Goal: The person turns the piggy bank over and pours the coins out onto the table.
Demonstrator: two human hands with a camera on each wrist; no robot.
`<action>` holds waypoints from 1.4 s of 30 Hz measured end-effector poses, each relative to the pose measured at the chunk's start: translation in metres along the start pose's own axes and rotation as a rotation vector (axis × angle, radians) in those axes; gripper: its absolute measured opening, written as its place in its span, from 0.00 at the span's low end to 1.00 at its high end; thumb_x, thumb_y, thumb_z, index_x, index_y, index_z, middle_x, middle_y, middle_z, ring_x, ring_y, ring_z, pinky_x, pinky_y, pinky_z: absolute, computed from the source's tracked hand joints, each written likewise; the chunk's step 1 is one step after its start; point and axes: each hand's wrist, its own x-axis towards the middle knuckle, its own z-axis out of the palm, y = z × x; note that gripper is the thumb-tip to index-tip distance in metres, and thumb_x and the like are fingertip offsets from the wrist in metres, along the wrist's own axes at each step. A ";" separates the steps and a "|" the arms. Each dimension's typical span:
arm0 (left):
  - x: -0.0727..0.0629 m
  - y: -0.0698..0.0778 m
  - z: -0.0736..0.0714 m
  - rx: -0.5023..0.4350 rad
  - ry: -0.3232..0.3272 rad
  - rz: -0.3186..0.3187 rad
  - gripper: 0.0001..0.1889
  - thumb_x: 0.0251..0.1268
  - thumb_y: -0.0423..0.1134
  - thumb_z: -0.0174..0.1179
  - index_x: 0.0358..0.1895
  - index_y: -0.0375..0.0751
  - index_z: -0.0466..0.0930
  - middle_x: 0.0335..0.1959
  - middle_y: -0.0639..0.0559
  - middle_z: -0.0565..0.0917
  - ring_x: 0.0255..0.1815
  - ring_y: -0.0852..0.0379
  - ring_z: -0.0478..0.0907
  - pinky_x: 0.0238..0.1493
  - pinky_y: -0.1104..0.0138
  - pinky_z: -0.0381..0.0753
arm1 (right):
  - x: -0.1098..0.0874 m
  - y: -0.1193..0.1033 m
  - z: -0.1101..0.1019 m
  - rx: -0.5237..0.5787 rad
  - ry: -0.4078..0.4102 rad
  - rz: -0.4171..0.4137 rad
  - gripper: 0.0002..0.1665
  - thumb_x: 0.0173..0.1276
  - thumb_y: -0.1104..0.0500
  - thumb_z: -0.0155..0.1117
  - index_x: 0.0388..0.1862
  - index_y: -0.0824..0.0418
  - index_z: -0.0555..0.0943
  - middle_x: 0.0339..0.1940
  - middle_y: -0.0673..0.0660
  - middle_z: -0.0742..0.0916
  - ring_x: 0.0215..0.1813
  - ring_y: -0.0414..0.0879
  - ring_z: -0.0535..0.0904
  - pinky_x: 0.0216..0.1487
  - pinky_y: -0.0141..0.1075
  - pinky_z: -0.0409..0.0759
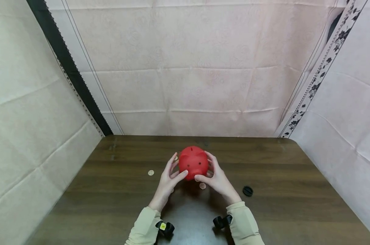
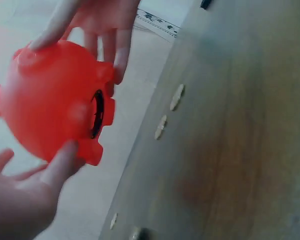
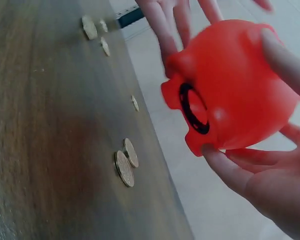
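A red piggy bank [image 1: 193, 163] is held up over the table between two hands, its face with two dark eyes toward the head camera. My left hand [image 1: 169, 181] grips its left side with the thumb in front. On the other side my right hand [image 1: 216, 179] grips it the same way. Both wrist views show the bank raised above the wood, its short feet pointing at the table. A round hole with a black rim [image 3: 186, 102] opens in its underside. The black cap [image 1: 247, 191] lies on the table, right of the right hand.
Several coins lie on the wooden table [image 1: 111, 204], among them one coin [image 1: 151, 173] to the left and another coin [image 1: 202, 185] below the bank. Pale cloth [image 1: 203, 85] hangs behind the table and along both sides.
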 end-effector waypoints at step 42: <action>0.008 -0.029 0.060 0.159 -0.221 -0.021 0.44 0.55 0.35 0.70 0.74 0.52 0.57 0.73 0.41 0.63 0.68 0.30 0.67 0.63 0.46 0.74 | -0.029 0.058 -0.057 -0.319 -0.039 -0.070 0.61 0.53 0.55 0.77 0.75 0.54 0.45 0.68 0.64 0.72 0.64 0.59 0.74 0.60 0.48 0.78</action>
